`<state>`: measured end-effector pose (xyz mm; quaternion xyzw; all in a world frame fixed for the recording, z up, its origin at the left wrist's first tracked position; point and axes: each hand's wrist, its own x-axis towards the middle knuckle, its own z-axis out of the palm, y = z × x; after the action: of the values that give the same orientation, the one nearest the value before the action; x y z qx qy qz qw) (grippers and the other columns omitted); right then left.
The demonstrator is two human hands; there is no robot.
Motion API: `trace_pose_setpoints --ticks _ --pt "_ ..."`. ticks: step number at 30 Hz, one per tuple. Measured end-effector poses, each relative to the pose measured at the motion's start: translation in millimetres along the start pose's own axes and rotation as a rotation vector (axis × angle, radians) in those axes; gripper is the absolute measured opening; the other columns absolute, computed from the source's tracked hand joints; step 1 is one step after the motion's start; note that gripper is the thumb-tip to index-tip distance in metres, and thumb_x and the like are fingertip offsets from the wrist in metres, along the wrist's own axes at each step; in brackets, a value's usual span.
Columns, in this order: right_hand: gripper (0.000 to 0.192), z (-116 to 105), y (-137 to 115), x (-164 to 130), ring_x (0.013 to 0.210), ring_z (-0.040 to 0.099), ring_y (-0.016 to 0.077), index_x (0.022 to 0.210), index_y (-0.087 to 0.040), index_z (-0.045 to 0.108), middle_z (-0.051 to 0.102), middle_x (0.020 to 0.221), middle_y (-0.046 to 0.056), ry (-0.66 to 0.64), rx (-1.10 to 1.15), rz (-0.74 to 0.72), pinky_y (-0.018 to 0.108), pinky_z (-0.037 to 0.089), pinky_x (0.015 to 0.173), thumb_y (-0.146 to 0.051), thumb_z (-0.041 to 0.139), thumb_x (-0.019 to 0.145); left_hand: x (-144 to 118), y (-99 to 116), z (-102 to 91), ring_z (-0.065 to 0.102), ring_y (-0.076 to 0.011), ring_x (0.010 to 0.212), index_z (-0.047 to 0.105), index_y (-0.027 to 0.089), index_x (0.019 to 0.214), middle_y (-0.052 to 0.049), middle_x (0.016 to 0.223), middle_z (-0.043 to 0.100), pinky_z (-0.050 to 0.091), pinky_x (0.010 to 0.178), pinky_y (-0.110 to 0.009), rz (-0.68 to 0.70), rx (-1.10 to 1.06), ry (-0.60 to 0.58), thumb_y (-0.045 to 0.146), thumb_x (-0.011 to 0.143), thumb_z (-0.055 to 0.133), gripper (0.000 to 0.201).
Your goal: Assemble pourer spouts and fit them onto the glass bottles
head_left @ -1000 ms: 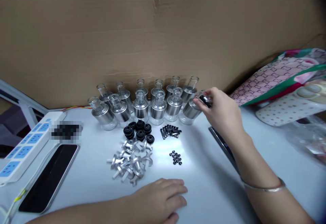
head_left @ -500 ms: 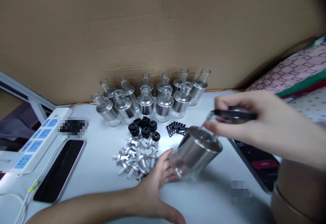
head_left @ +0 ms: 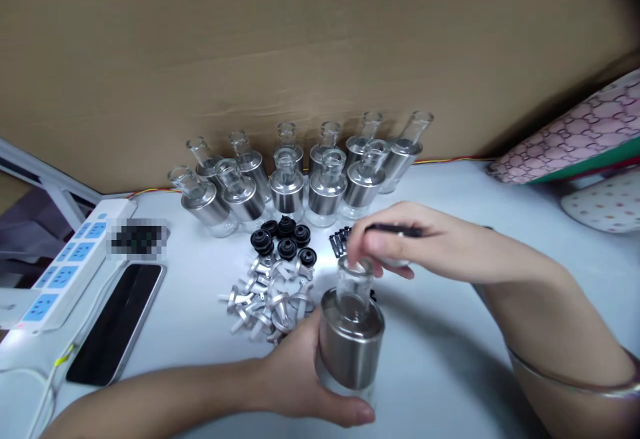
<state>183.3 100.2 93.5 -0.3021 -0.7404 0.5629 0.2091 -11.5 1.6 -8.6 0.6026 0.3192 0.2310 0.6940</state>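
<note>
My left hand (head_left: 295,379) grips a glass bottle with a silver metal sleeve (head_left: 351,339), standing upright on the white table near the front. My right hand (head_left: 425,246) hovers over the bottle's clear neck, fingertips at the rim, and holds a thin dark stick-like object (head_left: 395,230) between its fingers. A bracelet sits on my right wrist. Behind the bottle lie a pile of silver metal fittings (head_left: 265,296), a cluster of black rubber stoppers (head_left: 285,242) and small black pins (head_left: 340,240), partly hidden by my right hand.
Several more silver-sleeved glass bottles (head_left: 300,176) stand in two rows against a cardboard wall (head_left: 300,46). A phone (head_left: 117,322) and a white-blue power strip (head_left: 65,272) lie at the left. Patterned bags (head_left: 585,139) rest at the right.
My right hand carried one bottle from the right end of the row down to the front. My left hand lifted off the table and took hold of the bottle's body, now upright.
</note>
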Motion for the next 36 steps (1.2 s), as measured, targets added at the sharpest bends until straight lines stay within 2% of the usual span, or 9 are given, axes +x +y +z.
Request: trace_pose_setpoints --ticks 2,4,6,13,20,28,31,33,36 --pt "0.037 1.6 2.6 4.4 0.046 0.047 0.0108 0.086 -0.020 0.065 0.055 0.055 -0.002 0.174 0.155 -0.031 0.024 0.036 0.045 -0.051 0.047 0.093 0.5 1.4 0.2 0.050 -0.0328 0.117 0.044 0.017 0.126 -0.013 0.126 0.053 0.037 0.102 -0.050 0.006 -0.023 0.018 0.037 0.060 0.081 0.078" --pt "0.037 7.5 4.1 9.9 0.061 0.055 0.0137 0.076 -0.020 0.064 0.060 0.062 0.000 0.336 0.297 -0.092 0.026 0.041 0.056 -0.049 0.048 0.093 0.9 2.5 0.5 0.051 -0.0325 0.115 0.045 0.018 0.124 -0.011 0.123 0.054 0.038 0.100 -0.049 0.010 -0.041 0.022 0.035 0.060 0.082 0.076" --pt "0.044 14.7 5.0 15.0 0.075 0.057 0.0161 0.063 -0.019 0.063 0.064 0.073 0.004 0.405 0.351 -0.127 0.028 0.041 0.065 -0.049 0.048 0.091 0.9 3.0 0.7 0.052 -0.0316 0.113 0.046 0.019 0.120 -0.009 0.119 0.055 0.040 0.098 -0.047 0.007 -0.038 0.024 0.036 0.062 0.080 0.070" --pt "0.064 27.0 12.9 24.2 0.055 0.042 0.0132 0.053 -0.019 0.060 0.052 0.056 0.002 0.387 0.388 0.006 0.029 0.030 0.054 -0.066 0.037 0.090 2.2 0.9 0.8 0.052 -0.0279 0.109 0.045 0.017 0.119 -0.010 0.115 0.054 0.041 0.092 -0.043 -0.050 -0.082 0.029 0.036 0.060 0.083 0.073" --pt "0.038 32.6 18.3 27.6 0.055 0.036 0.0103 0.063 -0.019 0.049 0.042 0.062 -0.003 0.535 0.346 -0.114 0.026 0.028 0.053 -0.044 0.047 0.093 1.0 1.2 1.2 0.049 -0.0308 0.116 0.044 0.017 0.125 -0.012 0.124 0.054 0.041 0.092 -0.042 -0.061 -0.078 0.031 0.038 0.062 0.082 0.077" --pt "0.021 40.2 18.1 25.5 0.069 0.051 0.0122 0.081 -0.019 0.064 0.056 0.074 -0.001 0.592 0.235 -0.169 0.025 0.037 0.059 -0.033 0.052 0.092 0.6 -1.5 1.8 0.050 -0.0296 0.112 0.044 0.018 0.124 -0.010 0.118 0.054 0.042 0.090 -0.043 -0.065 -0.097 0.038 0.039 0.062 0.083 0.076" --pt "0.016 48.7 19.8 25.7 0.067 0.056 0.0121 0.100 -0.023 0.064 0.060 0.076 -0.002 0.600 0.375 -0.186 0.025 0.042 0.061 -0.033 0.053 0.093 1.3 -2.7 2.2 0.052 -0.0271 0.107 0.044 0.018 0.123 -0.010 0.114 0.055 0.041 0.089 -0.041 -0.077 -0.128 0.055 0.041 0.062 0.083 0.076" --pt "0.017 54.9 21.3 26.2 0.061 0.058 0.0122 0.100 -0.025 0.060 0.062 0.073 -0.002 0.587 0.518 -0.199 0.027 0.044 0.060 -0.038 0.049 0.095 1.9 -2.2 2.6 0.052 -0.0265 0.106 0.042 0.018 0.124 -0.010 0.114 0.055 0.041 0.087 -0.040 -0.075 -0.156 0.069 0.040 0.061 0.083 0.079" --pt "0.035 61.0 21.8 26.6 0.059 0.061 0.0144 0.095 -0.023 0.059 0.067 0.073 0.001 0.595 0.644 -0.198 0.028 0.047 0.057 -0.055 0.044 0.093 2.4 1.2 2.6 0.051 -0.0270 0.107 0.041 0.018 0.124 -0.010 0.113 0.055 0.041 0.087 -0.040 -0.092 -0.171 0.067 0.038 0.059 0.083 0.079"
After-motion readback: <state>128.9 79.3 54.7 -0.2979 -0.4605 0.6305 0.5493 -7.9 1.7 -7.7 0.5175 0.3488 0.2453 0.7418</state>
